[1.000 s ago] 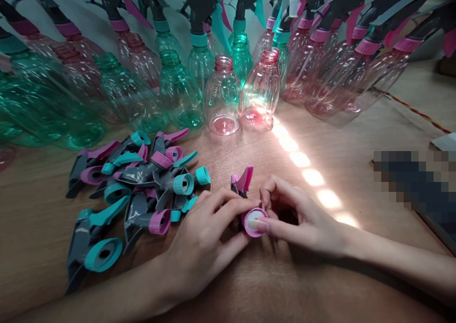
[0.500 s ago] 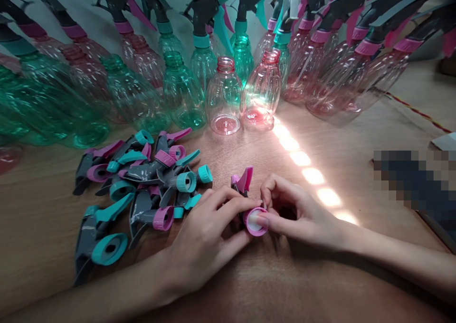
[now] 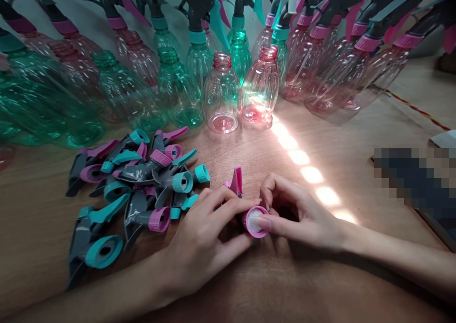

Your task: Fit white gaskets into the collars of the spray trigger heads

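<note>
My left hand (image 3: pixel 210 228) is closed around a spray trigger head (image 3: pixel 235 183) with a pink lever, and its dark body is mostly hidden by the fingers. The pink screw collar (image 3: pixel 255 236) of this head faces up toward me. Inside the collar lies a white round washer (image 3: pixel 253 220). The thumb of my right hand (image 3: pixel 299 213) presses on the washer's right side, while the curled index finger is at the collar's far rim. To the left of my hands lies a pile of loose spray heads (image 3: pixel 142 173), dark grey with pink or teal parts.
Uncapped pink (image 3: pixel 223 99) and green bottles (image 3: pixel 180 92) stand ahead, some leaning. Behind them are several bottles with spray heads fitted (image 3: pixel 197 38). A dark, pixelated flat object (image 3: pixel 416 185) lies at the right, near a twisted red-yellow cord (image 3: pixel 416 107). Bright light patches cross the wooden table (image 3: pixel 228 294).
The pink lever of the held spray head has swung slightly left, and the head has turned a little. My right thumb stays on the white washer. The whole view has shifted slightly.
</note>
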### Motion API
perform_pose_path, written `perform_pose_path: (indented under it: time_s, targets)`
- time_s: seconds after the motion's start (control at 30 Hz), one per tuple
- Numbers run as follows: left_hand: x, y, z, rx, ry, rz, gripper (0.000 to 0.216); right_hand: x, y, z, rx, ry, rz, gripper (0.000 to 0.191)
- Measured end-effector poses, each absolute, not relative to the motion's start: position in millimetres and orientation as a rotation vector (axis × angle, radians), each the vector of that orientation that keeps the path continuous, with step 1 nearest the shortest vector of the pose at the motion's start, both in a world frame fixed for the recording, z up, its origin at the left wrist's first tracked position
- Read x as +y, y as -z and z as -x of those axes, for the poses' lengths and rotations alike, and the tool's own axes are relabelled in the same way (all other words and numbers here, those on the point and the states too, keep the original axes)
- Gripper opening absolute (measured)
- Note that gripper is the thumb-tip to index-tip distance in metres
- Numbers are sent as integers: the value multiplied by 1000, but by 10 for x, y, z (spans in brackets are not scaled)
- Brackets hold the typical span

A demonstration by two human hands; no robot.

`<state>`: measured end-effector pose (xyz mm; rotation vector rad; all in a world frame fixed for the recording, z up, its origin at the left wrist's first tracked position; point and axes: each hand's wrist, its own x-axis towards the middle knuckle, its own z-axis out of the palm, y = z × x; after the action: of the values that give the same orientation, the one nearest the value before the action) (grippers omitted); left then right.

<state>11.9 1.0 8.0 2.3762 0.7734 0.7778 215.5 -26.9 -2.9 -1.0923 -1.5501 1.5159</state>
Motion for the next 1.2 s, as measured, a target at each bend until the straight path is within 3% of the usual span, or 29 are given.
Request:
perform_pose_path:
  time_s: [0.13,0.33,0.63,1.03,1.2]
  targets:
    - [5,-77,-114,796,-768,-2391,26,-298,53,-2160,-1553,-1477,1062,35]
    - [1,-59,-113,799,-785,-2411,30,-352,67,-2134,-1731,-1149,951,25]
    - [3,-52,-122,785,-815,-2427,29,-338,44,-2108,-1871,-840,885,24]
    - [-10,-39,-120,819,-872,-2452,27,-382,68,-2120,-1975,-598,1014,29]
    - [-14,-38,-103,847,-834,-2442,27,-383,16,-2139,-2060,-647,1156,23]
